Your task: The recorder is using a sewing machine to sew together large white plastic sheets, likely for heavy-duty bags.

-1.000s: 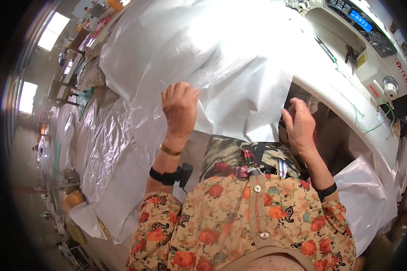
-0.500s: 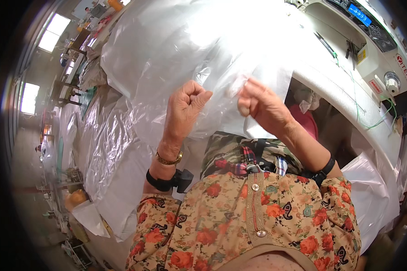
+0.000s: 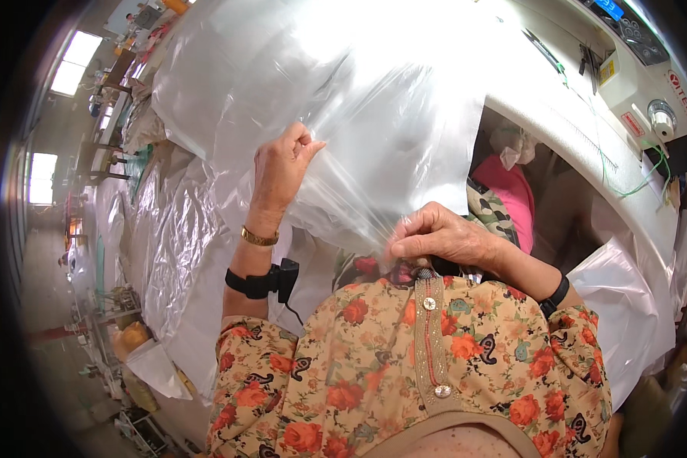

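Note:
A large sheet of clear plastic film (image 3: 393,130) is spread over the table and hangs down toward my lap. Pinched fingers of my left hand (image 3: 281,168) grip the film in its near left part. Close to my waist, my right hand (image 3: 446,235) is closed on a gathered edge of the same film. Between the two hands the plastic is pulled into taut creases. My right fingertips are partly covered by the bunched film.
A white sewing machine (image 3: 641,99) with a dial and a green thread (image 3: 626,192) stands at the right of the white table (image 3: 580,137). Tweezers (image 3: 540,49) lie beyond. More plastic film (image 3: 177,263) is heaped at left, and another white sheet (image 3: 614,305) hangs at right.
My right hand has come down and toward my waist, drawing the film's edge with it. The left hand has shifted slightly left and up. The film between them is now stretched.

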A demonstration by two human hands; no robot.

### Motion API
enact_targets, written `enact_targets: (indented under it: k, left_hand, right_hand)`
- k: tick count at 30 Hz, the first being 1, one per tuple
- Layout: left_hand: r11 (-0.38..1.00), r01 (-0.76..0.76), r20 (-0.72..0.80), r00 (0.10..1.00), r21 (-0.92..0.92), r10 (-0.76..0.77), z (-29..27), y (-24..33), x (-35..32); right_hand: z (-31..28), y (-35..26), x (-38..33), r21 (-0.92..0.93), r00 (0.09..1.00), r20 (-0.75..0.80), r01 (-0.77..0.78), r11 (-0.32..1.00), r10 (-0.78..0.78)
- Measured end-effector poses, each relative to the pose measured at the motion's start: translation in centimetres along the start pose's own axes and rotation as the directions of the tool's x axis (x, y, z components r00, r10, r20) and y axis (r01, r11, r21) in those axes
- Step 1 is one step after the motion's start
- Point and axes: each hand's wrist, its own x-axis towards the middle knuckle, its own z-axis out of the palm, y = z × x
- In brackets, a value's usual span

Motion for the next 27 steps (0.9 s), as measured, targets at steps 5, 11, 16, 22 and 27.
enact_targets:
  k: [5,11,16,22,27]
  left_hand:
    - [0.793,-0.452,-0.089,0.845,0.407,0.527,0.3,3.0,0.2]
    - [0.864,-0.174,0.279,0.901,-0.472,0.333,0.5,9.1,-2.9]
    - [0.826,0.112,0.434,0.884,-0.553,0.171,2.6,9.0,-3.2]
    - [0.778,0.204,0.431,0.897,-0.594,0.094,2.6,7.6,-5.0]
    - [0.872,-0.016,0.223,0.964,-0.49,0.143,1.3,8.8,-5.6]
  right_hand:
    - [0.8,0.6,0.1,-0.144,0.995,-0.077,0.044,0.989,-0.056]
    - [1.9,1.2,0.8,-0.621,0.921,-0.154,0.192,0.76,-0.358]
    - [0.7,1.2,-0.5,-0.804,0.863,-0.108,0.217,0.554,-0.494]
    - [-7.6,4.8,-1.2,-0.647,0.164,-0.71,0.23,0.727,-0.684]
    - [-9.9,8.1,0.0,-0.242,0.599,-0.747,0.162,0.957,-0.29]
